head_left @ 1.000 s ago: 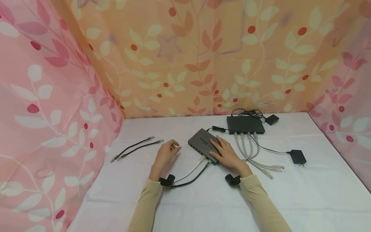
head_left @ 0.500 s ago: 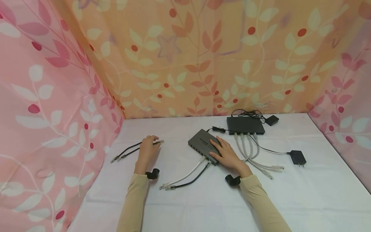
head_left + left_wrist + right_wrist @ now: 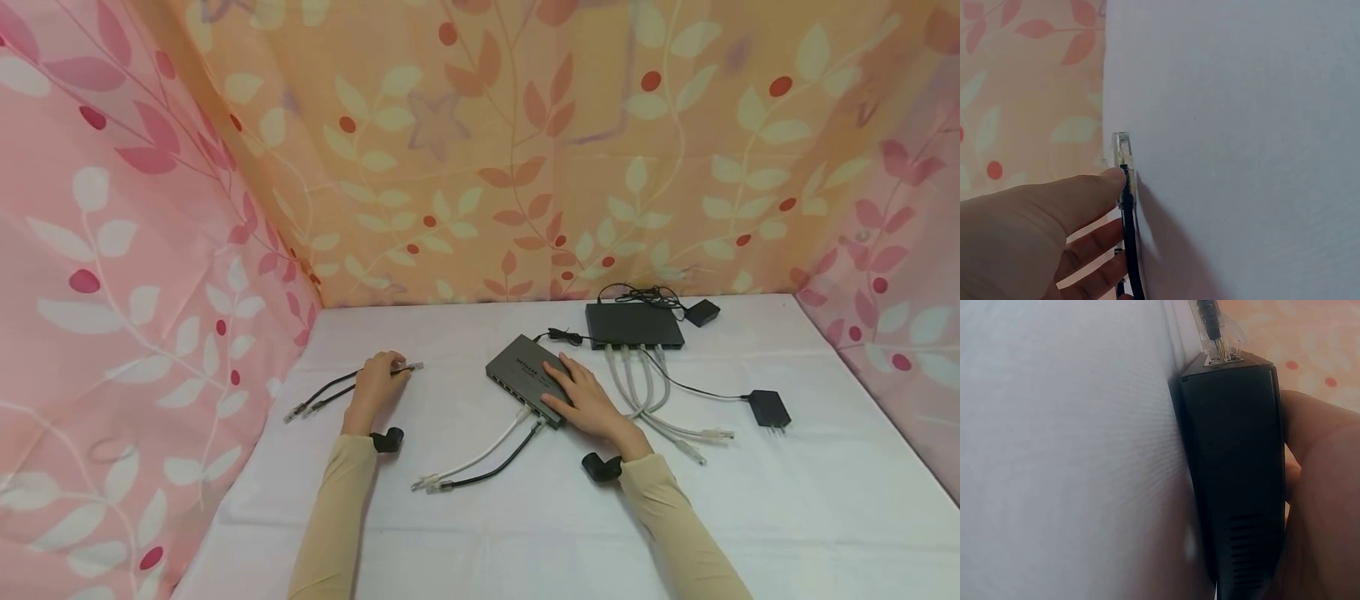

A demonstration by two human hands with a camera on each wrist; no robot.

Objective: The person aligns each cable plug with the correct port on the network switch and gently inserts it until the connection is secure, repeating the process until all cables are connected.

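Note:
My left hand (image 3: pixel 375 390) is over two short black network cables at the table's left. In the left wrist view, its thumb and fingers pinch one black network cable (image 3: pixel 1129 231) just behind the clear plug (image 3: pixel 1121 145). The second cable (image 3: pixel 321 387) runs alongside, partly hidden by the hand. My right hand (image 3: pixel 588 400) rests with spread fingers on the top of a grey Netgear network switch (image 3: pixel 517 360), over its right end. A white cable (image 3: pixel 480 454) and a black cable (image 3: pixel 498 467) are plugged into the switch's front. The right wrist view shows the vented side (image 3: pixel 1232 444) of the switch.
Behind on the right stands a black switch (image 3: pixel 633 323) with several grey cables (image 3: pixel 637 387) plugged in. Its power adapter (image 3: pixel 702 312) lies beside it, and another black power adapter (image 3: pixel 769 408) lies further right. Patterned curtains (image 3: pixel 487 167) enclose the white table (image 3: pixel 525 533).
My left hand has moved left from beside the grey switch to the loose black cables and pinches one near its plug. The right hand stays on the switch.

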